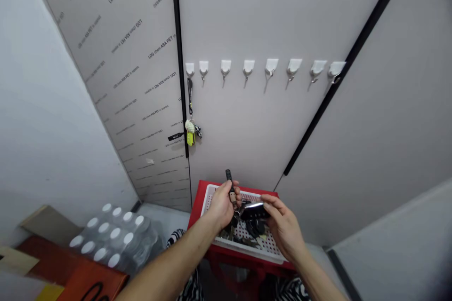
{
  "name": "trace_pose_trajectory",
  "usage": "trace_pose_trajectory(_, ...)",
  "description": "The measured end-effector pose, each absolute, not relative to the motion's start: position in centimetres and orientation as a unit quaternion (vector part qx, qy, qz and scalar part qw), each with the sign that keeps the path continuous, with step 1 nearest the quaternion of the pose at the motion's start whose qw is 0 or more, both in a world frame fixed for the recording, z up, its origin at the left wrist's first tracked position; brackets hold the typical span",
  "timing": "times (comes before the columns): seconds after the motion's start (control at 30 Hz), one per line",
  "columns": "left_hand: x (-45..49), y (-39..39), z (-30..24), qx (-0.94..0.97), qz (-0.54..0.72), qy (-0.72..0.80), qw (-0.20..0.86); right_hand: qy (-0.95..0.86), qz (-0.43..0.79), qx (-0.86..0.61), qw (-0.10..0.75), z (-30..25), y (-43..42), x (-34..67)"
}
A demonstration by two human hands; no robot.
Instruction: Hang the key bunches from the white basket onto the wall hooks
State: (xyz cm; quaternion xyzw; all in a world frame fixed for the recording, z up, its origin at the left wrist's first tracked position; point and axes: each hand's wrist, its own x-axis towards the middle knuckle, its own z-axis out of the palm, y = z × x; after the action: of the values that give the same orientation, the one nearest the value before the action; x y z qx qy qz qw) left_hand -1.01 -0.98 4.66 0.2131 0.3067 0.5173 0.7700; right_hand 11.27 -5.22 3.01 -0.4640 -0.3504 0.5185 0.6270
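Note:
Over a white perforated basket [256,254], my left hand [223,202] is closed around a dark key strap [229,176] with a metal fitting. My right hand [285,225] pinches a black, shiny-edged car key fob [254,210]. Metal rings between the hands seem to join the strap and the fob. Below them, several loose keys [245,241] and dark fobs lie in the basket. On the wall ahead, a bunch of keys [190,137] with a yellow-green tag and a black strap hangs from the leftmost white hook [189,68].
The basket stands on a red stool [198,197]. Several white adhesive hooks [249,67] run in a row across the grey panel. At left on the floor are a pack of water bottles [109,235] and an orange box [84,270]. Black strips [181,56] edge the panels.

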Motion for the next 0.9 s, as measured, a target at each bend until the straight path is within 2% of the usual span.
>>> trace_pose_trajectory(0.13, -0.7, -1.5, 5.3, 0.294, 0.49, 0.245, 0.783, -0.403, 0.505, -0.493, 0.582, 3.7, -5.0, 11.1)
trace_pose_trajectory(0.27, -0.6, -1.8, 6.3, 0.345, 0.421, 0.198, 0.815, -0.471, 0.522, -0.452, 0.548, 5.7, -4.3, 10.2)
trace_pose_trajectory(0.5, -1.3, -1.1, 7.2, 0.364, 0.373, 0.205, 0.828, -0.517, 0.546, -0.425, 0.504, 7.9, -2.6, 8.8)
trace_pose_trajectory(0.6, -1.5, -0.7, 6.7, 0.408, 0.449, 0.234, 0.76, -0.526, 0.529, -0.433, 0.506, 9.3, -1.7, 8.3)
trace_pose_trajectory(0.7, -2.0, 0.1, 7.0, 0.484, 0.516, 0.276, 0.65, -0.529, 0.476, -0.433, 0.554, 11.4, 0.0, 7.3)
trace_pose_trajectory(0.9, -4.3, 4.1, 12.6, 0.502, 0.598, 0.306, 0.546, -0.555, 0.419, -0.396, 0.6, 17.7, 5.3, 3.0)
